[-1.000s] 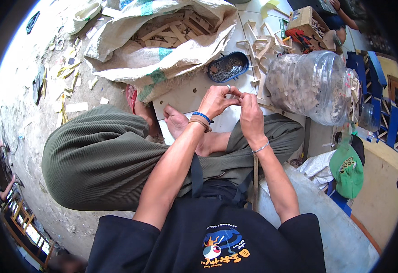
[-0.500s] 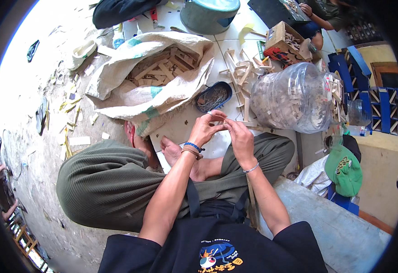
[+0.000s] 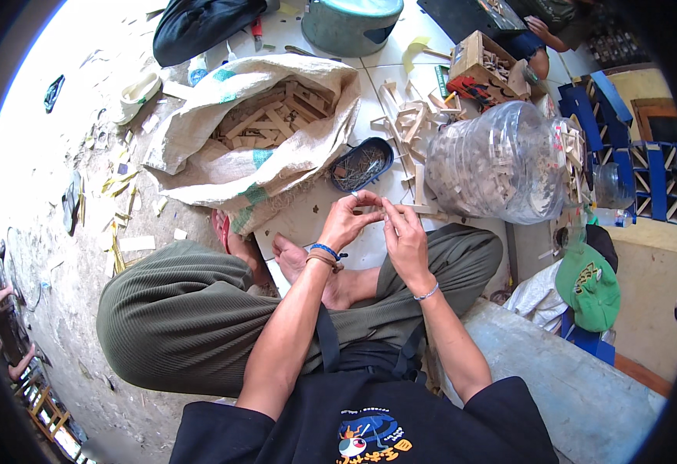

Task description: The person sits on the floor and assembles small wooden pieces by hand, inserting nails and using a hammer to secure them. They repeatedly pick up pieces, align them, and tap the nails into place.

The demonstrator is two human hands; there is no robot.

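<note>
My left hand point(image 3: 347, 223) and my right hand point(image 3: 406, 241) meet in front of my crossed legs, fingertips almost touching. Both are closed in a pinch; whatever lies between the fingers is too small to make out. Just beyond the fingertips sits a dark blue oval tray point(image 3: 388, 158) with thin nail-like pieces in it. A pale wooden strip point(image 3: 425, 209) lies close past my right fingers. Small joined wooden pieces point(image 3: 409, 120) are piled behind it on the tiles.
An open woven sack point(image 3: 191, 151) of wood offcuts stands ahead on the left. To the right lies a large clear plastic jug point(image 3: 474, 166) with wood pieces. Farther off are a wooden box point(image 3: 468, 58), a green pot point(image 3: 346, 31) and another person's hand point(image 3: 538, 29). A green cap point(image 3: 586, 290) hangs right.
My right fingers have shifted slightly at the pinch, while my left hand stays nearly in place. The other person's hand at the far right has moved a little.
</note>
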